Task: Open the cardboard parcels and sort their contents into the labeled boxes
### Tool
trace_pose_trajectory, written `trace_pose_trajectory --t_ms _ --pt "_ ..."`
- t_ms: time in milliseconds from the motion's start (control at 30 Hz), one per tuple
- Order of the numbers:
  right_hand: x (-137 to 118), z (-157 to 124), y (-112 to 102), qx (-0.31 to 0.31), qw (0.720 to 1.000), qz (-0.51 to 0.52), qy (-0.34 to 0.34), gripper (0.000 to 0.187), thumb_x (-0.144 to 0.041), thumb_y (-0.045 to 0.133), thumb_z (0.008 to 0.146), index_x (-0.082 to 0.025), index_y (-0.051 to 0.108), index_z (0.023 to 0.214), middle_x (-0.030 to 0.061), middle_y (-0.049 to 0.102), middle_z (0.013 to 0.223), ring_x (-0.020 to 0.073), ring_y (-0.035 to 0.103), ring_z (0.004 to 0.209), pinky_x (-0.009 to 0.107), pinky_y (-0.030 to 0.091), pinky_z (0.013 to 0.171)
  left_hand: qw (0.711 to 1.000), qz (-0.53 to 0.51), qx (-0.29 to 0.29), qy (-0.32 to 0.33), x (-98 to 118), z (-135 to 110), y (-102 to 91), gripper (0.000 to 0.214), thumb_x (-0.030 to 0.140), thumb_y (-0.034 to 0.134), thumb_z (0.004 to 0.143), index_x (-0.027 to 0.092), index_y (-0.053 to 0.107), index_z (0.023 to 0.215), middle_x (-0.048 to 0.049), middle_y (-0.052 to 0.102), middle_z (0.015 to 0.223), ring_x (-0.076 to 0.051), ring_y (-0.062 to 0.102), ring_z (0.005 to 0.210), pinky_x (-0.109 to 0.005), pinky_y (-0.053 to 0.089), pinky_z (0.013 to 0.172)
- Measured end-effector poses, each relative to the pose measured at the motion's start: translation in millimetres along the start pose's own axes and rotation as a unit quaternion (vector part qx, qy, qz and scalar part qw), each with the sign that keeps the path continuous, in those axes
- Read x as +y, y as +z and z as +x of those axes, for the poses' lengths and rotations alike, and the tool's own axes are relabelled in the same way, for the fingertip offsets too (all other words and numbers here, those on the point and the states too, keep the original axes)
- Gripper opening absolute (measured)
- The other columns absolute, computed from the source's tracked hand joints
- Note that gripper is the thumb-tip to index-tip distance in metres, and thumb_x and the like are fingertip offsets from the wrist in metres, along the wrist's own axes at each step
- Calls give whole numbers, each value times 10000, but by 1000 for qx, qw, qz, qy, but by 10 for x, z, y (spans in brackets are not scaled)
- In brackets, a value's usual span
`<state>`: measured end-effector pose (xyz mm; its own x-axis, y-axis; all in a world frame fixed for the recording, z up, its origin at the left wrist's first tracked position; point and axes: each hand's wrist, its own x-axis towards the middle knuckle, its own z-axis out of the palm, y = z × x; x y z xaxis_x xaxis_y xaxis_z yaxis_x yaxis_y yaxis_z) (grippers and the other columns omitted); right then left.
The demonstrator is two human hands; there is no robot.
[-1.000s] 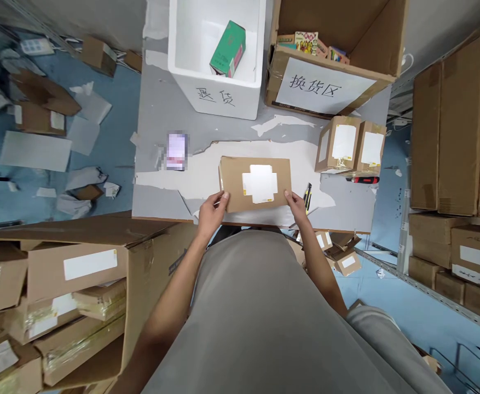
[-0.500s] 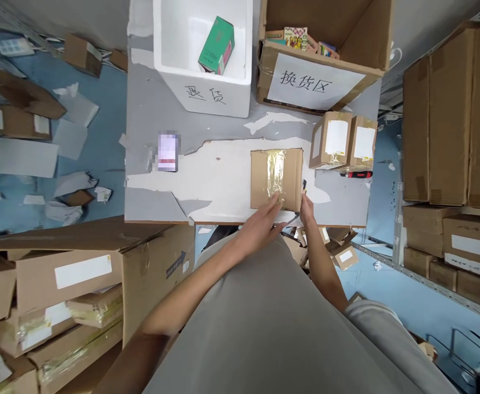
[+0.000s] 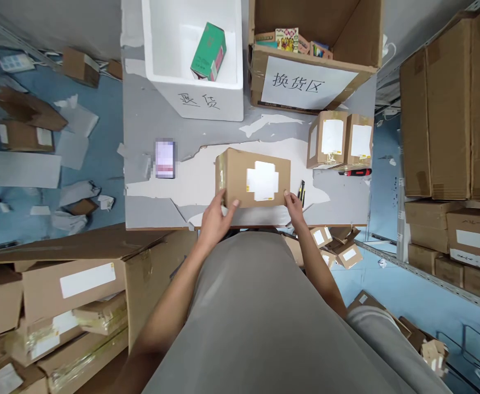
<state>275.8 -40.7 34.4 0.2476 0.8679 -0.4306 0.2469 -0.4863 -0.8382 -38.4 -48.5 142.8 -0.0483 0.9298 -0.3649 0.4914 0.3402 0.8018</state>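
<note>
A brown cardboard box (image 3: 240, 169) with white labels on its large face is held between my two hands above the table's front part. Its taped side faces left. My left hand (image 3: 217, 219) grips the lower left corner, thumb on the labelled face and fingers at the taped side. At the lower right corner, my right hand (image 3: 294, 209) pinches the box's edge. Just right of that hand lies a black and yellow utility knife (image 3: 301, 192) on the table, touched by neither hand.
A white foam bin (image 3: 210, 101) with a green box (image 3: 209, 52) inside stands behind, beside an open carton (image 3: 313, 82). Two small labelled boxes (image 3: 333, 139) and a red-black knife (image 3: 358, 172) are at right, a phone (image 3: 165, 158) at left. A large carton of parcels (image 3: 145, 268) stands front left.
The box has been turned, so its labelled face shows instead of its taped top. My left hand has moved left to its corner. The knife has left my right hand and lies on the table.
</note>
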Motion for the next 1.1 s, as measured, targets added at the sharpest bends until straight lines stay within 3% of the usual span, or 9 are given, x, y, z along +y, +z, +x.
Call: trace_pose_trajectory --t_ms 100,200,300,400,600,733,833,933,1100 --pt "-169 -60 256 -7 1000 7 8 859 -988 616 877 -192 783 1151 175 845 1219 310 780 1131 425 653 1005 995 -57 42 -64 -428 275 -86 659 629 626 1072 144 667 1517 -232 758 1528 -368 746 1399 -499 576 1214" --pt "-351 -174 453 -7 999 -51 -14 887 -968 563 936 -172 800 1249 208 809 1283 325 785 1150 463 655 1049 990 -92 33 -107 -788 488 -190 607 605 722 989 135 716 1373 -228 802 1423 -352 765 1340 -474 589 1188" --pt "-600 -402 557 -17 988 -129 -80 805 -854 579 1033 -181 785 1425 207 764 1359 354 767 1249 503 646 1128 981 -134 61 -130 -1059 569 -343 582 562 791 930 138 720 1323 -213 809 1403 -333 760 1345 -467 587 1204" --pt "-937 -704 695 -71 969 -167 -170 676 -706 630 1102 -247 719 1591 173 722 1534 365 711 1437 502 601 1246 969 -139 142 -149 -1293 586 -542 538 451 800 912 141 710 1342 -200 804 1404 -302 754 1358 -457 576 1233" --pt "-1570 -1132 1330 -238 884 -262 -305 616 -446 608 1179 -234 565 1757 107 554 1814 337 593 1636 466 505 1379 928 -123 230 -265 -1600 733 -808 505 378 768 850 118 738 1283 -136 804 1088 -281 802 1088 -481 645 1104" --pt "-1701 -1188 1601 -260 851 -289 -352 606 -318 568 1191 -180 511 1778 108 518 1840 300 560 1670 431 497 1385 923 -136 220 -284 -1645 822 -857 555 382 786 822 120 742 1310 -142 799 1089 -281 797 1014 -479 682 1001" --pt "-1568 -1128 1504 -252 861 -276 -345 558 -333 549 1199 -187 573 1737 104 507 1846 298 591 1646 413 525 1359 918 -181 209 -286 -1660 787 -918 565 307 793 828 130 728 1361 -166 809 1221 -242 802 1069 -443 669 1056" --pt "-1232 -967 1176 -215 904 -224 -293 518 -428 586 1190 -235 678 1661 88 580 1792 304 675 1565 409 572 1315 919 -228 168 -276 -1633 690 -946 563 281 834 849 147 724 1385 -168 816 1276 -224 801 1139 -429 650 1119" --pt "-444 -553 523 -79 982 -82 -148 529 -539 672 1078 -268 808 1513 77 722 1650 309 714 1508 494 592 1311 937 -253 52 -237 -1302 590 -628 659 484 992 798 144 755 1311 -175 846 1217 -300 810 1200 -497 657 1141"
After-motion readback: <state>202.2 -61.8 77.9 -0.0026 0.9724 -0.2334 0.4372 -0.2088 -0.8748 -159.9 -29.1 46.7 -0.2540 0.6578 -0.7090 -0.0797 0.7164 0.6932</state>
